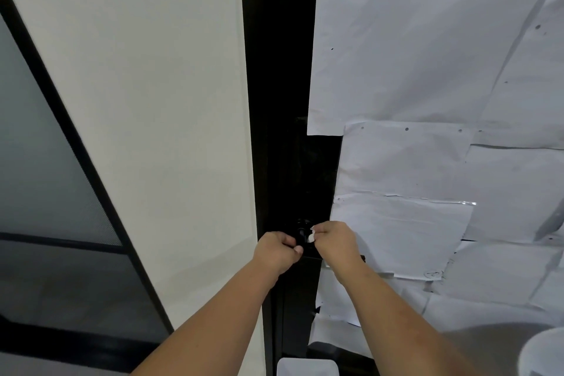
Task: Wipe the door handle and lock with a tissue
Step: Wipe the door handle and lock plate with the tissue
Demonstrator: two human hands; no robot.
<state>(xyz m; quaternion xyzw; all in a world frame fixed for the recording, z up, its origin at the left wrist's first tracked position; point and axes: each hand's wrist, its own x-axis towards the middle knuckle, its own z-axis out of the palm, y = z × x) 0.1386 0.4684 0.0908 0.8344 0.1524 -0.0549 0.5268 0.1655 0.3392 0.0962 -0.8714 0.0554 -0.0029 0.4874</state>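
Note:
A black door [287,131] stands ahead, its right part covered with white paper sheets. Low on it sits the round black lock [302,230], and the black handle [309,255] runs just below, mostly hidden by my hands. My right hand [334,239] pinches a small white tissue [310,236] and holds it against the lock's right side. My left hand [276,249] is curled beside the lock on the left, its fingers closed round a dark part of the handle; what exactly it grips is hard to tell.
A white wall panel [171,119] lies left of the door, with a black-framed glass pane [45,168] further left. White paper sheets [427,101] cover the right side. A white object [306,367] sits at the bottom edge, another white rounded thing [546,354] at bottom right.

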